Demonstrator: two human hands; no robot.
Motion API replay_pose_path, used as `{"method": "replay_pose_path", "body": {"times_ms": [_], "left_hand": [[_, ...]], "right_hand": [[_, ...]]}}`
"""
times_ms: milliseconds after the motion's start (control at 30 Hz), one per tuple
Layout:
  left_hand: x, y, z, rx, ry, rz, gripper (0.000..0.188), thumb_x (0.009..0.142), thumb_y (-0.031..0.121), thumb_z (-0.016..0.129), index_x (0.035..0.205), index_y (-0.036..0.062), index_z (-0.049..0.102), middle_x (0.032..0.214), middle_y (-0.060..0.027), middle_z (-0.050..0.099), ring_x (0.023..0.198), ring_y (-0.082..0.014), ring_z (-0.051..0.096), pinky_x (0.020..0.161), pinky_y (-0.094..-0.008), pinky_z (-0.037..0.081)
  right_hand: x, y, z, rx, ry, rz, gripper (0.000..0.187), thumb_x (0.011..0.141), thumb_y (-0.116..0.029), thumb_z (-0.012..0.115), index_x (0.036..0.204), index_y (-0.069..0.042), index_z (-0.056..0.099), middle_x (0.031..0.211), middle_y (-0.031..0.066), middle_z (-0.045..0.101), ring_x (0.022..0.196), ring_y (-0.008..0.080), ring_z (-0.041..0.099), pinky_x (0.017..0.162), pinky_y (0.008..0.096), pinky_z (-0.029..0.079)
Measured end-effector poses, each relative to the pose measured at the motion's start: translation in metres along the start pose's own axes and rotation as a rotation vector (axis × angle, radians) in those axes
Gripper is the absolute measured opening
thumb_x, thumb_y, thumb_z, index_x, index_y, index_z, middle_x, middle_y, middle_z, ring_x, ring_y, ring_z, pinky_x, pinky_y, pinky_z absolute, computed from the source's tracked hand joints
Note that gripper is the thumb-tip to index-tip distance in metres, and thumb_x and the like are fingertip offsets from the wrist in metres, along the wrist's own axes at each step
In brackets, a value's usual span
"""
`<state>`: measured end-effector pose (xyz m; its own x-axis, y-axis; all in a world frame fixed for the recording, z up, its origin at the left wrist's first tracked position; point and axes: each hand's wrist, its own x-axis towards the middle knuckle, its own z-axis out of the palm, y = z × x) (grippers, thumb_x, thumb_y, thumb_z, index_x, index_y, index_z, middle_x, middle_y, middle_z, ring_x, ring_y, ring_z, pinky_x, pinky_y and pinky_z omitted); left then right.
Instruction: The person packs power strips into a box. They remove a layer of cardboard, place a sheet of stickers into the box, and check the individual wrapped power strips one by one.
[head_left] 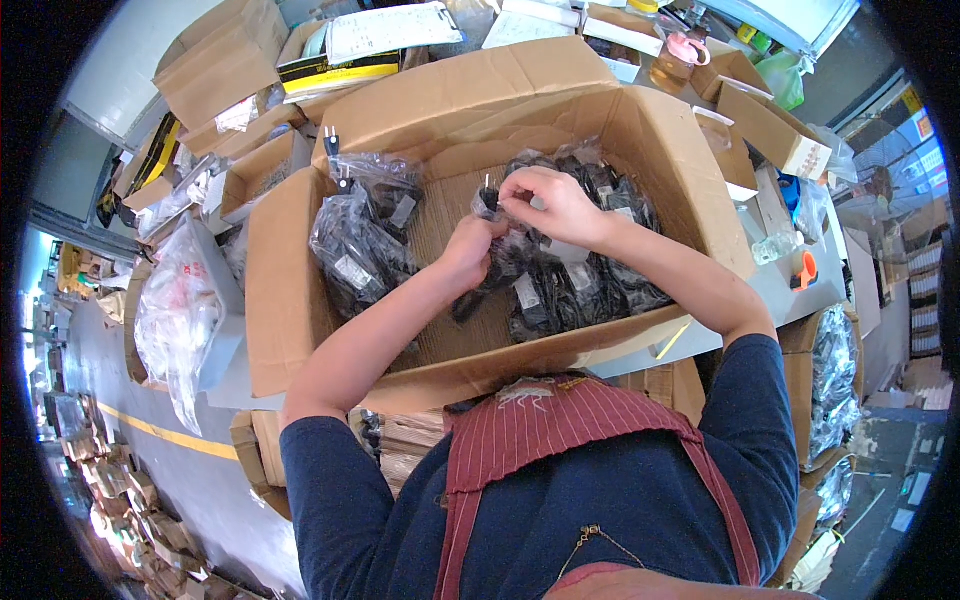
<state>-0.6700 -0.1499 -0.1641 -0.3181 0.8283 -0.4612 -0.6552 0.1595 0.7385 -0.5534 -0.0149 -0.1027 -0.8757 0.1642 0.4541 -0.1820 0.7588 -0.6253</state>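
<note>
A bagged black power cord (497, 222) sits just above the middle of the frame, held over the open cardboard box (290, 300) by both hands. The right hand (555, 205) is curled over it from above, fingertips pinched on the top of the clear bag near the plug, while the left hand (470, 245) is closed around the bundle from below; neither hand is open. Inside the box, a pile of bagged cords (362, 240) lies to the left of the hands and a larger pile (590, 285) lies under and right of them, with bare cardboard floor showing between the two. Judging from that, the box looks partly filled, with room left in its centre and upper part. Further out, smaller cartons (215, 60) and papers crowd the upper edge, a clear plastic bag (175, 320) hangs at the left, and more bagged black cords (832, 385) sit in a carton at the right edge.
</note>
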Motion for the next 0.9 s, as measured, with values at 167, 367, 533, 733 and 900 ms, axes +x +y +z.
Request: {"method": "replay_pose_path", "body": {"times_ms": [167, 367, 533, 733, 900], "left_hand": [[-0.002, -0.002, 0.004, -0.112, -0.024, -0.034, 0.027, 0.094, -0.001, 0.048, 0.120, -0.0034, 0.056, 0.113, -0.0126, 0.064, 0.103, -0.0246, 0.064, 0.094, -0.0411, 0.050], [-0.007, -0.003, 0.013, -0.013, 0.017, -0.036, 0.026, 0.096, 0.002, 0.047, 0.120, -0.0031, 0.056, 0.115, -0.0125, 0.064, 0.105, -0.0246, 0.063, 0.095, -0.0415, 0.050], [-0.006, -0.004, 0.012, -0.071, -0.002, -0.035, 0.025, 0.096, 0.002, 0.046, 0.119, -0.0046, 0.056, 0.112, -0.0126, 0.064, 0.102, -0.0238, 0.064, 0.090, -0.0409, 0.051], [-0.010, -0.002, 0.015, -0.009, 0.020, -0.032, 0.025, 0.097, 0.003, 0.046, 0.119, -0.0031, 0.056, 0.112, -0.0120, 0.064, 0.100, -0.0237, 0.064, 0.087, -0.0400, 0.052], [-0.016, 0.002, 0.021, -0.041, 0.028, -0.047, 0.025, 0.096, 0.001, 0.047, 0.119, -0.0029, 0.056, 0.111, -0.0116, 0.064, 0.098, -0.0236, 0.064, 0.087, -0.0391, 0.052]], "right_hand": [[0.002, 0.005, 0.002, -0.008, -0.008, -0.008, 0.011, 0.087, -0.011, 0.068, 0.093, -0.003, 0.064, 0.085, 0.0103, 0.064, 0.078, 0.0247, 0.065, 0.070, 0.0346, 0.052], [0.002, 0.006, 0.005, -0.044, -0.013, -0.024, 0.011, 0.086, -0.010, 0.069, 0.092, -0.003, 0.063, 0.085, 0.0106, 0.063, 0.078, 0.0258, 0.064, 0.070, 0.0352, 0.052], [0.001, 0.009, 0.007, -0.070, -0.015, -0.041, 0.010, 0.085, -0.009, 0.069, 0.091, -0.004, 0.063, 0.086, 0.0109, 0.062, 0.078, 0.0265, 0.063, 0.070, 0.0357, 0.051], [0.001, 0.007, 0.009, -0.072, -0.014, -0.036, 0.010, 0.084, -0.009, 0.069, 0.090, -0.004, 0.062, 0.085, 0.0109, 0.062, 0.078, 0.0267, 0.063, 0.069, 0.0364, 0.051], [0.000, 0.004, 0.008, -0.154, 0.032, -0.097, 0.011, 0.081, -0.008, 0.069, 0.086, -0.005, 0.060, 0.083, 0.0112, 0.061, 0.077, 0.0291, 0.062, 0.069, 0.0388, 0.051]]}}
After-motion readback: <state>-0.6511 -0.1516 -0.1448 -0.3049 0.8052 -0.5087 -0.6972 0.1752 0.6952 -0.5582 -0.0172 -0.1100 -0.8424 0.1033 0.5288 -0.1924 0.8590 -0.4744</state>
